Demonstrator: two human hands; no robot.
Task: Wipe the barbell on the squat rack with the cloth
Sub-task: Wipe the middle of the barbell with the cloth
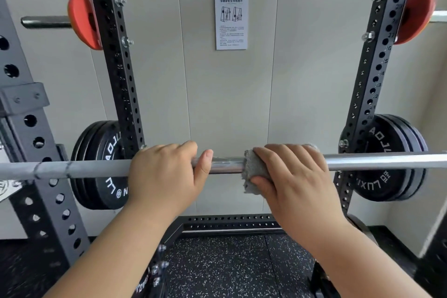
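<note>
A steel barbell (377, 161) runs level across the view, resting in the black squat rack (116, 75). My left hand (167, 172) grips the bar left of centre, fingers over the top and thumb curled round the front. My right hand (292, 176) holds a grey cloth (254, 172) wrapped round the bar just right of centre, with the thumb pressing the cloth from below. A short shiny stretch of bar shows between the two hands. Most of the cloth is hidden under my right palm.
Black weight plates hang behind the rack uprights at left (101, 167) and right (391, 159). Red plates (83, 19) sit higher on pegs on both sides. A printed notice (231, 22) is on the grey wall. Speckled rubber flooring (229, 268) lies below.
</note>
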